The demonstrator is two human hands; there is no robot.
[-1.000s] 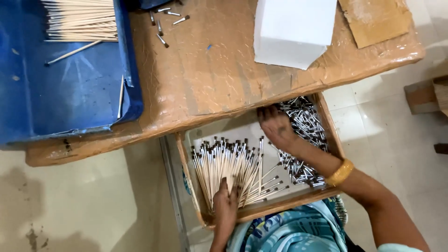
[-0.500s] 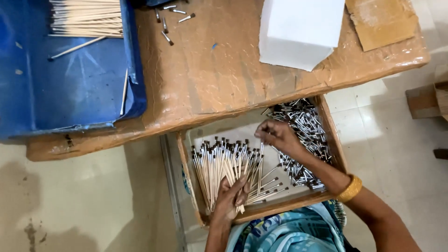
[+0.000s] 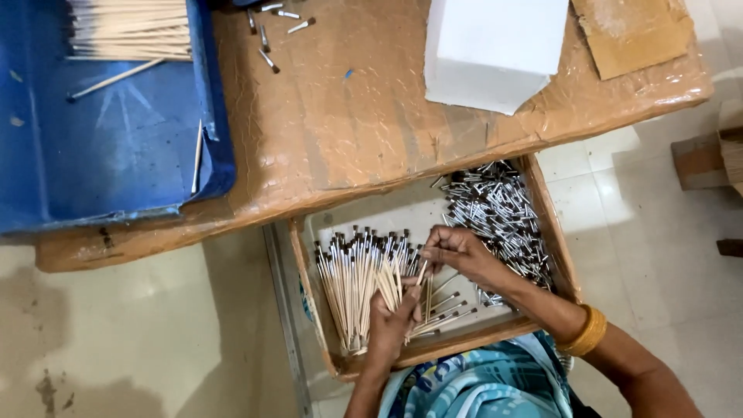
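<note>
An open wooden drawer (image 3: 551, 224) sits below the table edge. Inside it lies a fan of thin wooden sticks with dark tips (image 3: 357, 279) on the left and a heap of small metal caps (image 3: 495, 213) on the right. My left hand (image 3: 392, 321) grips the lower ends of a bundle of these sticks. My right hand (image 3: 457, 251) has its fingers pinched at the top of one stick held up by the left hand, beside the cap heap. A gold bangle (image 3: 586, 331) is on my right wrist.
A brown plastic-wrapped table (image 3: 348, 124) carries a blue tray (image 3: 101, 155) with bare sticks (image 3: 131, 31), a white folded sheet (image 3: 495, 50), a cardboard piece (image 3: 631, 31) and a few loose caps (image 3: 271, 31). Pale tiled floor lies around.
My right hand has moved left from the cap heap to the stick bundle. My left hand has lifted the sticks' lower ends slightly and shifted right.
</note>
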